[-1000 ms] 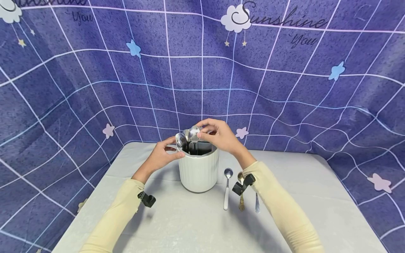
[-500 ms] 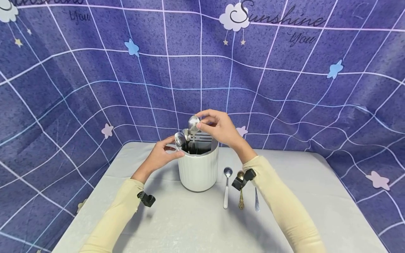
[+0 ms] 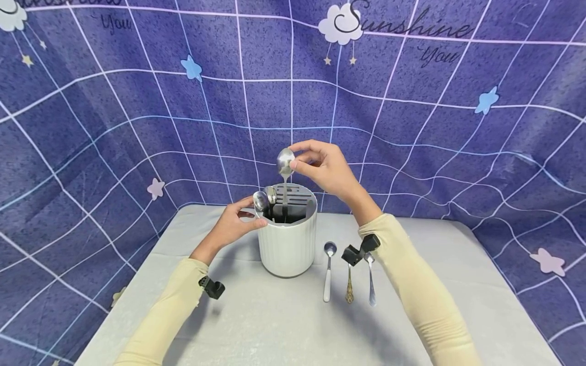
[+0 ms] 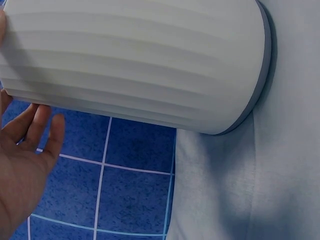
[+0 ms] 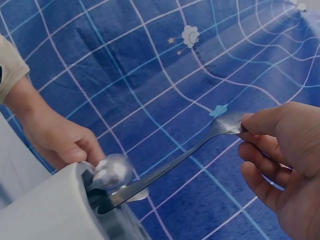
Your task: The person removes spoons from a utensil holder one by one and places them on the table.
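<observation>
A metal spoon (image 3: 286,158) stands upright over the white ribbed utensil holder (image 3: 287,254), its bowl pinched between the thumb and fingers of my right hand (image 3: 328,165). In the right wrist view the tip of this spoon's handle (image 5: 150,177) still overlaps the holder's opening. My left hand (image 3: 231,226) holds the holder's left side at the rim, thumb in front and fingers behind. Two more spoons lean inside by that hand: one with a shiny round bowl (image 3: 261,201), another bowl (image 3: 270,194) just behind it.
On the grey cloth right of the holder lie a white-handled spoon (image 3: 327,272), a spoon with an ornate gold handle (image 3: 350,287) and a silver spoon (image 3: 371,282). A purple patterned curtain (image 3: 229,101) rises behind and at both sides. Slotted dividers (image 3: 297,195) line the holder's opening.
My right hand has risen with the spoon, drawing most of its handle up out of the holder. My left hand and the holder have stayed in place.
</observation>
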A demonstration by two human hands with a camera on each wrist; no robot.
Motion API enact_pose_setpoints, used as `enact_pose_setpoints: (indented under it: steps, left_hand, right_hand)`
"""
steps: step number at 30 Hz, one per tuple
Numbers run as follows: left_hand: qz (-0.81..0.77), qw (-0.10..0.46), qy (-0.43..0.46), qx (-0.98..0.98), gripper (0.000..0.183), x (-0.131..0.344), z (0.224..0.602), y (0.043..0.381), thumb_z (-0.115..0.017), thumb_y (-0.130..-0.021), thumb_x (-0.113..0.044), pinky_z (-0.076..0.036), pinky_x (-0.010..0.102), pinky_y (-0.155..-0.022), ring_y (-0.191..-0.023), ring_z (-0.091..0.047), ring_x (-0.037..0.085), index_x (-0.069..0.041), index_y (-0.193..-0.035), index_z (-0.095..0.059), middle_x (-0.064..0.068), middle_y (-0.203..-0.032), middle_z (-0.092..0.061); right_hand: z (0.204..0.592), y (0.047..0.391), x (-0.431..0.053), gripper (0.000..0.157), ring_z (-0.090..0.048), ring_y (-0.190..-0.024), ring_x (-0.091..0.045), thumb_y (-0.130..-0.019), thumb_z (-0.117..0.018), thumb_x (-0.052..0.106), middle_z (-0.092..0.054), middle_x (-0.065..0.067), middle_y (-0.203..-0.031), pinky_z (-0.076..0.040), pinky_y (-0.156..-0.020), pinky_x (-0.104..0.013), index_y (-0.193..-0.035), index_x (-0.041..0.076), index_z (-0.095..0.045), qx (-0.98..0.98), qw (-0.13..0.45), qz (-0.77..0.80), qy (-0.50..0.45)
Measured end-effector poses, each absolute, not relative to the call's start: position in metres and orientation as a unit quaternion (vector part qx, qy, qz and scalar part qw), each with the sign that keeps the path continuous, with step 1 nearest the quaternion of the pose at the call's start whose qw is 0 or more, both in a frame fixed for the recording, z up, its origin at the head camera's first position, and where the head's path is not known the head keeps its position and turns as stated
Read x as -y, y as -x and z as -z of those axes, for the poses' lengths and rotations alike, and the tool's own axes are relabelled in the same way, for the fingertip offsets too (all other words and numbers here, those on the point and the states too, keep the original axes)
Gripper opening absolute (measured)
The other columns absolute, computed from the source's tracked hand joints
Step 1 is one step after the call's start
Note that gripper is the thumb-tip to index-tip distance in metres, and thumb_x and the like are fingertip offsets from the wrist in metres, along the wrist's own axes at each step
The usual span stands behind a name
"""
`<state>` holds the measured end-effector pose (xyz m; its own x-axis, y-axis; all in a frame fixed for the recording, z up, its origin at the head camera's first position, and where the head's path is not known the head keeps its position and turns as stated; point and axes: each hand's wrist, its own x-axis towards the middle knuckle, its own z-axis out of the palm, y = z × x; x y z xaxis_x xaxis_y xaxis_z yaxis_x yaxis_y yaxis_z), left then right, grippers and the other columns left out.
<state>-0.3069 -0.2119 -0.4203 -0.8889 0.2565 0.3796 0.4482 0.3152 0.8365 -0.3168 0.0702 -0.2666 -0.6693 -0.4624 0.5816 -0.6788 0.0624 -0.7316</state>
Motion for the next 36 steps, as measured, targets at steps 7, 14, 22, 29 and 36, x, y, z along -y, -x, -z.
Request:
enact_pose_setpoints:
  steps: [7, 14, 22, 29, 36]
  left_hand:
    - [0.545, 0.085, 0.217, 0.806, 0.066, 0.211, 0.421, 0.307, -0.082, -0.085, -0.006, -0.053, 0.049, -0.103, -0.126, -0.054, 0.03, 0.006, -0.144, -0.054, 0.021, -0.148, -0.053]
    - [0.546, 0.09, 0.22, 0.803, 0.065, 0.212, 0.42, 0.306, -0.083, -0.084, -0.006, -0.053, 0.05, -0.102, -0.124, -0.055, 0.032, 0.006, -0.142, -0.055, 0.021, -0.147, -0.054]
    - [0.546, 0.09, 0.221, 0.803, 0.066, 0.211, 0.421, 0.307, -0.083, -0.084, -0.007, -0.054, 0.049, -0.102, -0.123, -0.056, 0.031, 0.007, -0.142, -0.055, 0.022, -0.147, -0.054]
    - [0.549, 0.087, 0.222, 0.801, 0.066, 0.212, 0.42, 0.306, -0.083, -0.084, -0.009, -0.053, 0.049, -0.102, -0.123, -0.056, 0.035, 0.006, -0.142, -0.055, 0.022, -0.147, -0.053]
    - [0.547, 0.086, 0.221, 0.803, 0.065, 0.212, 0.419, 0.306, -0.083, -0.084, -0.005, -0.053, 0.051, -0.102, -0.126, -0.054, 0.033, 0.007, -0.142, -0.055, 0.022, -0.148, -0.052]
  right_hand:
    - [0.254, 0.314, -0.084, 0.03, -0.07, -0.084, -0.017, -0.093, -0.074, 0.005, -0.077, -0.014, -0.091, -0.052, -0.07, -0.024, -0.122, 0.0, -0.07, 0.728, 0.112, -0.562, -0.376]
    - [0.251, 0.313, -0.102, 0.03, -0.07, -0.081, -0.019, -0.092, -0.075, 0.005, -0.078, -0.01, -0.09, -0.051, -0.066, -0.023, -0.121, 0.001, -0.071, 0.736, 0.122, -0.566, -0.351]
    - [0.259, 0.314, -0.125, 0.03, -0.066, -0.075, -0.007, -0.091, -0.075, 0.005, -0.078, -0.001, -0.087, -0.048, -0.062, -0.019, -0.121, 0.0, -0.071, 0.748, 0.131, -0.569, -0.315]
    - [0.27, 0.315, -0.144, 0.03, -0.055, -0.063, -0.008, -0.092, -0.076, 0.009, -0.078, 0.003, -0.088, -0.039, -0.05, -0.021, -0.121, 0.002, -0.072, 0.769, 0.132, -0.554, -0.291]
    - [0.281, 0.319, -0.166, 0.031, -0.064, -0.073, -0.006, -0.094, -0.074, 0.007, -0.078, 0.003, -0.088, -0.046, -0.057, -0.019, -0.123, -0.001, -0.07, 0.768, 0.13, -0.56, -0.284]
